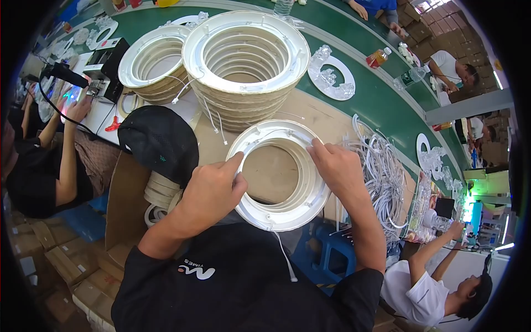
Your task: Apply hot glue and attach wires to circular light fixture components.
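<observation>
A white ring-shaped lamp housing (282,220) lies in front of me, with more rings visible beneath it. A pale strip runs round its channel, and a white lead with a plug (285,257) hangs off its near edge. My left hand (213,188) is closed at the ring's left side, its index finger and thumb at the rim. On the right side, my right hand (340,166) is closed with curled fingers, its fingertips pressed at the upper right rim. Whether the fingertips pinch the strip is too small to tell.
Behind stand a tall stack of rings (243,94) and a shorter stack (152,83). A black cap (160,141) lies at left above a cardboard box (121,205). Bundled white cables (381,188) sit at right. A green conveyor (365,88) carries parts. Other people work on both sides.
</observation>
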`<move>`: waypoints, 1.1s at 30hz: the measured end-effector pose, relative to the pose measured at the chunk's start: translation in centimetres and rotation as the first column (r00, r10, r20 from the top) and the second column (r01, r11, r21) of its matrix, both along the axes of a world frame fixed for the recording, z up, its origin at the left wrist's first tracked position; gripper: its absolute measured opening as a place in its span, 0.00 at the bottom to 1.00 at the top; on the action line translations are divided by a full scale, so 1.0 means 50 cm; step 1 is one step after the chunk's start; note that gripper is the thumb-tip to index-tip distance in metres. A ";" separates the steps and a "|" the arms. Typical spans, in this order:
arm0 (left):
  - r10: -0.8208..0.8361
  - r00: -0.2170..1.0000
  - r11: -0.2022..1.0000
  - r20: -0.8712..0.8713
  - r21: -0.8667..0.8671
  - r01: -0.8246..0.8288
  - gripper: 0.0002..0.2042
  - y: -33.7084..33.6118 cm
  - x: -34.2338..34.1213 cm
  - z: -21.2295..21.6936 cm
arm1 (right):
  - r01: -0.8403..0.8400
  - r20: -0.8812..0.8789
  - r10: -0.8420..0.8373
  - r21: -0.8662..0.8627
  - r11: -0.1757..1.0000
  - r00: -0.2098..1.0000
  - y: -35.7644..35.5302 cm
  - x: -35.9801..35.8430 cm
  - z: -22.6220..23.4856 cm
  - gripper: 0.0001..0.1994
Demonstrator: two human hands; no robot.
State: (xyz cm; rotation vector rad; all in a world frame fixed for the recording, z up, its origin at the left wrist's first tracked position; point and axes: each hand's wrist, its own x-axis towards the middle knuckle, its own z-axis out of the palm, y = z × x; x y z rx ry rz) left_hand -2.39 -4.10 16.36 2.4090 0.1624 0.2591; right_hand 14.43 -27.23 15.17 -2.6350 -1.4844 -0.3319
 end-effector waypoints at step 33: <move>0.038 0.983 0.936 -0.180 0.352 0.028 0.22 -0.036 0.006 -0.017 | -0.092 0.016 0.093 -0.065 0.994 0.996 -0.002 -0.003 0.008 0.11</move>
